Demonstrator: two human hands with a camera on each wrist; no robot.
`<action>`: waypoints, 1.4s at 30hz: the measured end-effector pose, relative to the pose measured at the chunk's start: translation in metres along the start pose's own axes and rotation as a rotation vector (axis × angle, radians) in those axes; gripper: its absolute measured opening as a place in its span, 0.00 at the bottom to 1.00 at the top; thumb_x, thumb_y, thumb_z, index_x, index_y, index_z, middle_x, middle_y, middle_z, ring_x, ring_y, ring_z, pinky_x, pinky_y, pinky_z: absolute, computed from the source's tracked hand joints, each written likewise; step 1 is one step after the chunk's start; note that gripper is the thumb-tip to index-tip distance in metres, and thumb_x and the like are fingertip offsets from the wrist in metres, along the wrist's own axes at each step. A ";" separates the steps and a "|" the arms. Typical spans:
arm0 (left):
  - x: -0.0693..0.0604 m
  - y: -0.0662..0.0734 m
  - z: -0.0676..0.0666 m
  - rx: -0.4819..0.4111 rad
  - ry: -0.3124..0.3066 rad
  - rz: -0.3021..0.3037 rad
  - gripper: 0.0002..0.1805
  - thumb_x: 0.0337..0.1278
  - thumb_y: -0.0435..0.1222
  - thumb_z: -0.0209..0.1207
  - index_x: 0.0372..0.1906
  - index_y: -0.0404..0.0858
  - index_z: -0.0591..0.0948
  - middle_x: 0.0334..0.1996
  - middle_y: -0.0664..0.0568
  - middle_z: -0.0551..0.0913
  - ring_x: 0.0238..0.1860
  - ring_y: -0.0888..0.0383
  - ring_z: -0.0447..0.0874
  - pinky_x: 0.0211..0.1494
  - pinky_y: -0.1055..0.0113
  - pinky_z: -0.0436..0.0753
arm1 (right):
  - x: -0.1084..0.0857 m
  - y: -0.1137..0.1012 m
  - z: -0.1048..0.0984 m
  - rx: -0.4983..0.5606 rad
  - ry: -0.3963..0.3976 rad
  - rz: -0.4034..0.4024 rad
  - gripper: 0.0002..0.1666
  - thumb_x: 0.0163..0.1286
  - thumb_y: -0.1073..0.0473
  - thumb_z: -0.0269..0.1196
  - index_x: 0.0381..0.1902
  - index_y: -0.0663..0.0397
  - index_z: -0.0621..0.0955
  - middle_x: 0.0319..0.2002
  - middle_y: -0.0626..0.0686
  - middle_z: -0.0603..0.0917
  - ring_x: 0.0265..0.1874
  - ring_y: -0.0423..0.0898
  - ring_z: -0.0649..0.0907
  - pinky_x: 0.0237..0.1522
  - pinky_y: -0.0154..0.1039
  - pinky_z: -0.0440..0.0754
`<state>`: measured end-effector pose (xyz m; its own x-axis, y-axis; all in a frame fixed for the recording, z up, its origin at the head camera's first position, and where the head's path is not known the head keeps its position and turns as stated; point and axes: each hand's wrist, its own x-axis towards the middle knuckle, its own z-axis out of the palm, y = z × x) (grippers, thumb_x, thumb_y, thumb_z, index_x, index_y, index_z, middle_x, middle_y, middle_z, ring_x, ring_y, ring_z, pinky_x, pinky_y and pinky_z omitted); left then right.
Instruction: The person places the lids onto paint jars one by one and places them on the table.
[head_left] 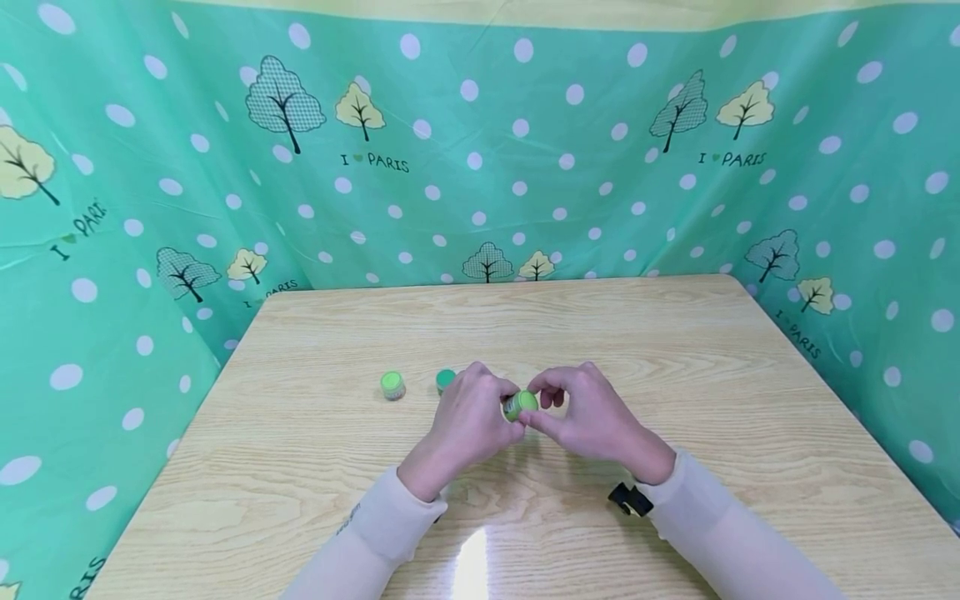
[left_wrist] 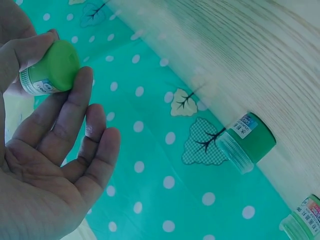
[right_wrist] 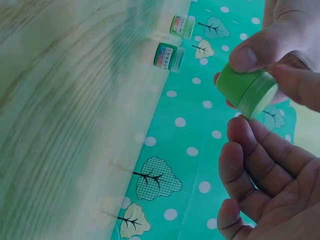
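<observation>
My left hand (head_left: 472, 417) holds a small light green paint jar (head_left: 527, 404) by its body, above the table and tilted on its side. My right hand (head_left: 592, 417) pinches the jar's clear ribbed cap (right_wrist: 260, 95) between thumb and index finger; its other fingers are bent and off the jar. In the left wrist view, part of the label shows on the held jar (left_wrist: 55, 70). A darker green paint jar (head_left: 446, 381) stands just beyond the left hand, which partly covers it. Farther left stands another light green paint jar (head_left: 392, 386).
A pale wood-grain table (head_left: 300, 500) lies under both hands, with a bright light reflection near its front. Behind and at both sides hangs a teal curtain (head_left: 480, 117) with white dots and trees. A black buckle (head_left: 631, 499) sits at the right wrist.
</observation>
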<state>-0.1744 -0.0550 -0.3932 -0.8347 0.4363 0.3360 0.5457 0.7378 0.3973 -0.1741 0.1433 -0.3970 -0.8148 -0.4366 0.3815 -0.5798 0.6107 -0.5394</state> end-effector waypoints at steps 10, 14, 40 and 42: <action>0.000 -0.002 0.001 0.047 -0.005 0.020 0.13 0.37 0.39 0.78 0.35 0.42 0.92 0.28 0.57 0.86 0.33 0.59 0.72 0.40 0.67 0.73 | 0.001 0.002 -0.004 0.001 0.022 0.039 0.19 0.62 0.48 0.74 0.44 0.56 0.88 0.28 0.38 0.80 0.32 0.44 0.78 0.45 0.45 0.69; 0.001 -0.002 0.001 0.053 -0.017 0.007 0.16 0.37 0.39 0.78 0.37 0.41 0.92 0.29 0.57 0.84 0.32 0.59 0.71 0.39 0.67 0.71 | 0.002 0.001 -0.005 0.011 0.031 0.042 0.18 0.62 0.48 0.74 0.44 0.54 0.88 0.28 0.38 0.80 0.32 0.44 0.78 0.44 0.45 0.69; 0.008 -0.010 0.022 0.165 -0.244 -0.038 0.08 0.39 0.30 0.72 0.23 0.44 0.84 0.15 0.59 0.71 0.27 0.55 0.71 0.32 0.65 0.69 | 0.004 0.001 -0.011 0.000 0.014 0.061 0.15 0.64 0.49 0.72 0.43 0.53 0.88 0.27 0.37 0.79 0.31 0.44 0.79 0.41 0.42 0.74; 0.008 -0.010 0.024 0.180 -0.259 -0.039 0.08 0.39 0.29 0.71 0.23 0.43 0.84 0.15 0.60 0.71 0.27 0.56 0.70 0.31 0.66 0.69 | 0.004 0.001 -0.011 -0.003 0.013 0.060 0.16 0.64 0.49 0.72 0.43 0.53 0.88 0.27 0.37 0.79 0.31 0.44 0.79 0.40 0.41 0.74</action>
<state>-0.1884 -0.0462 -0.4145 -0.8587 0.5053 0.0856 0.5100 0.8259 0.2404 -0.1775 0.1494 -0.3880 -0.8482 -0.3900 0.3584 -0.5296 0.6373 -0.5598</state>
